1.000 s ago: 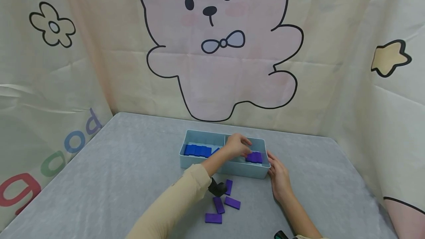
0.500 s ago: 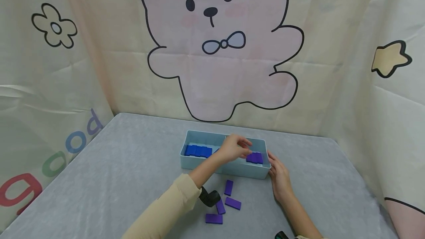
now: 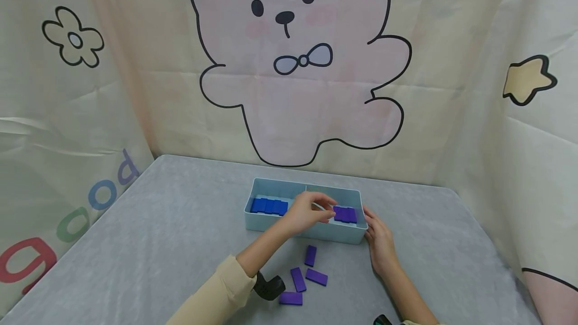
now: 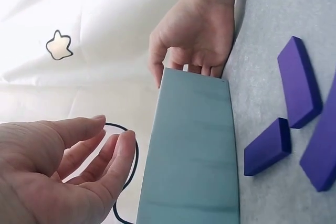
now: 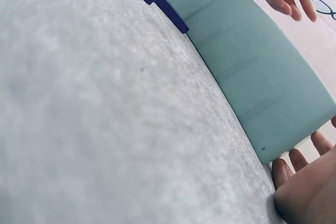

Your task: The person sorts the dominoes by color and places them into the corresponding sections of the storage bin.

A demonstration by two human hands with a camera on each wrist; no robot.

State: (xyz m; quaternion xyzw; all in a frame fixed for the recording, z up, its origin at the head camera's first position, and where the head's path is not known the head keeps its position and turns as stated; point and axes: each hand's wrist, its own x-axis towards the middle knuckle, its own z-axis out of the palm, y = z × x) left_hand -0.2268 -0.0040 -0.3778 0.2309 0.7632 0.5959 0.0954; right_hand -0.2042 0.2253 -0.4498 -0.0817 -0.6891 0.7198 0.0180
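Note:
A light blue two-compartment box (image 3: 336,234) stands on the table. Flat blue rectangular blocks (image 3: 269,206) lie in a row in its left compartment, and purple ones (image 3: 345,214) in a row in the right. My left hand (image 3: 307,212) hovers over the box near the divider, its fingers loosely bent beside the purple row. In the left wrist view, nothing shows between that hand's thumb and fingers (image 4: 122,156). My right hand (image 3: 381,242) rests its fingers against the box's right end wall, the thumb near the rim.
Several loose purple blocks (image 3: 316,277) lie scattered on the grey tablecloth (image 3: 189,234) in front of the box. A printed curtain (image 3: 442,114) hangs behind the table and along both sides.
My left hand has drawn back leftward and slightly down from the purple row toward the divider, uncovering more of that row. My right hand stays at the box's end.

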